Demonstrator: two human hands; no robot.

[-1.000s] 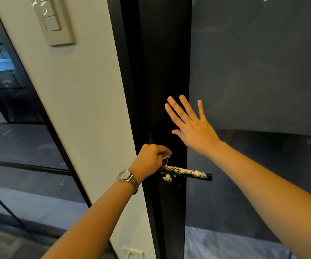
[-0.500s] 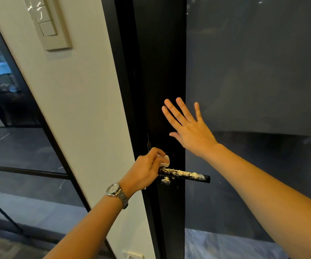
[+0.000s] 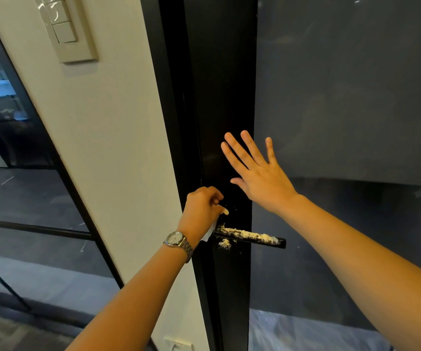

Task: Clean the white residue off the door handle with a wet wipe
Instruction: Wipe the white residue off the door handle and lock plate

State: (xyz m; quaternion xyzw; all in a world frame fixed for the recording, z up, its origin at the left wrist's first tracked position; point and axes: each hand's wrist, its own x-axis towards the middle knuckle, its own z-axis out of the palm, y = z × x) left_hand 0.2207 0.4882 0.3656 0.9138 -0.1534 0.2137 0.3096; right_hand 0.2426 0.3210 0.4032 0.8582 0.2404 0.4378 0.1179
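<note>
The left hand (image 3: 204,211) hides most of the wet wipe (image 3: 209,234), only a white corner showing below it, and covers the door handle's (image 3: 251,239) inner end. The switch panel (image 3: 65,29) is cut by the top edge.

Both forearms are bare, sleeveless; a silver metal-link wristwatch (image 3: 178,241) with a pale round dial sits just behind the left hand (image 3: 202,211).
</note>
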